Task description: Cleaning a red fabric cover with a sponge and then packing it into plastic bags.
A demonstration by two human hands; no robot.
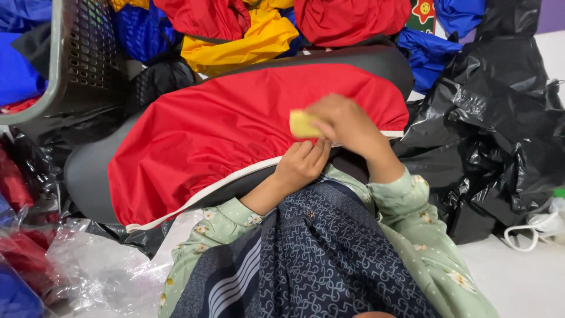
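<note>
Seemingly yellow piece [302, 124] in right hand [344, 122], atop red cover [223, 132].

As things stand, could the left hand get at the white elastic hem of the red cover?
Probably yes. The left hand already rests at the white elastic hem of the red cover, with nothing between them. The right hand, holding a small yellow piece, sits beside it, not across the hem.

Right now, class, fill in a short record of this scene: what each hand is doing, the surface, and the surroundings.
Left hand: left hand grips the white-edged hem of the red cloth
Right hand: right hand holds a small yellow piece on the cloth
Surface: black board under the cloth
Surroundings: grey basket, black plastic bags, clear plastic, piled red, yellow and blue cloth
</note>
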